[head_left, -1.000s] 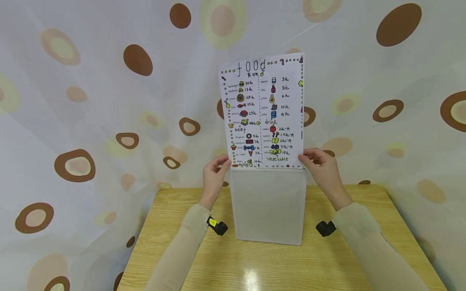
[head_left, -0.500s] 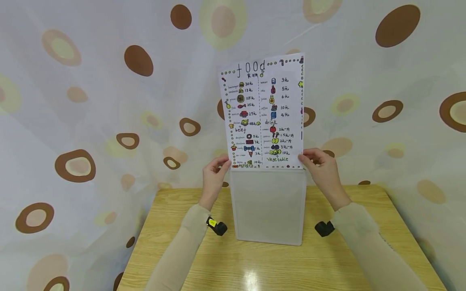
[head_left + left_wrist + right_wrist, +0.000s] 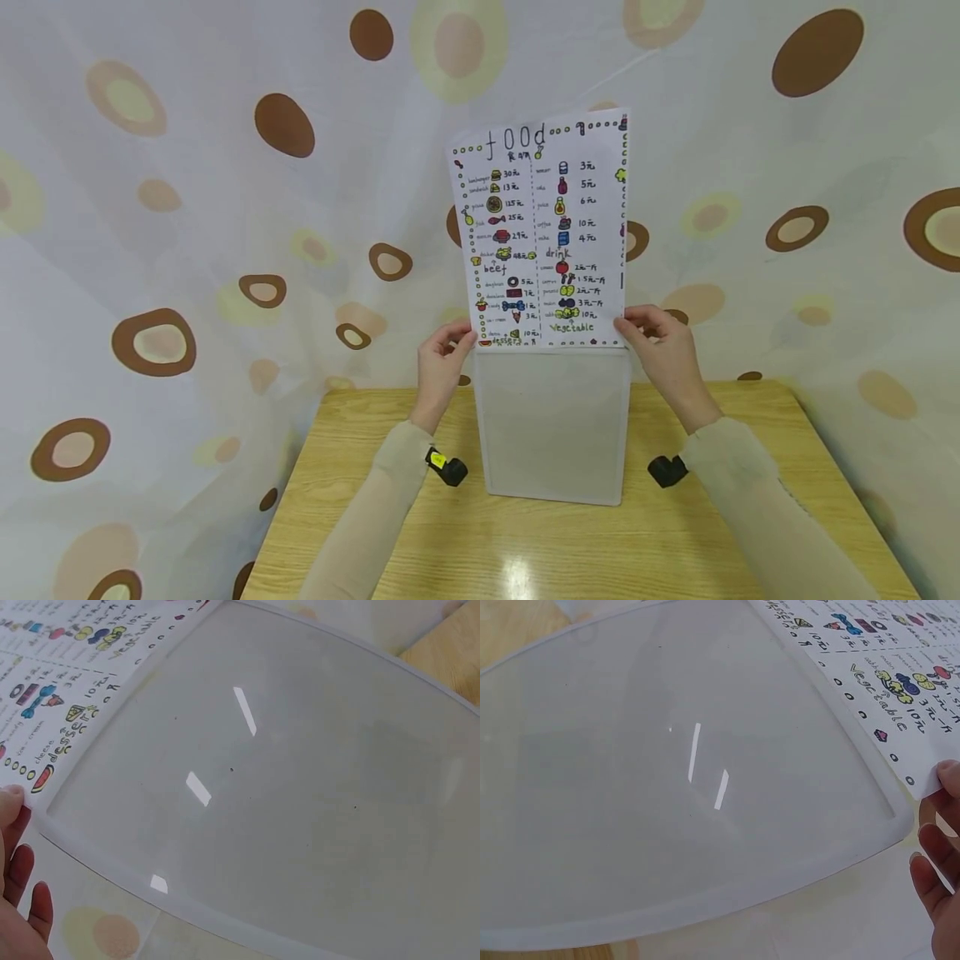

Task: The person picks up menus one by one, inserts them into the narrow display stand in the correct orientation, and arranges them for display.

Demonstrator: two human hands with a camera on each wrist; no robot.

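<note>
Pinching the food sheet (image 3: 542, 233) with left hand (image 3: 444, 357) and right hand (image 3: 663, 346); uneven pushing could crumple it at the plastic sleeve (image 3: 553, 425).

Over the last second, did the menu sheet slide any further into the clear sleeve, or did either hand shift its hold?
Almost nothing changed. The hand-drawn paper food menu did not go visibly further into the translucent plastic sleeve; only its top edge leaned very slightly. The left hand and right hand still pinch the sheet's bottom corners at the sleeve's mouth, neither grip taken nor released. The sleeve still stands on the wooden table.
</note>
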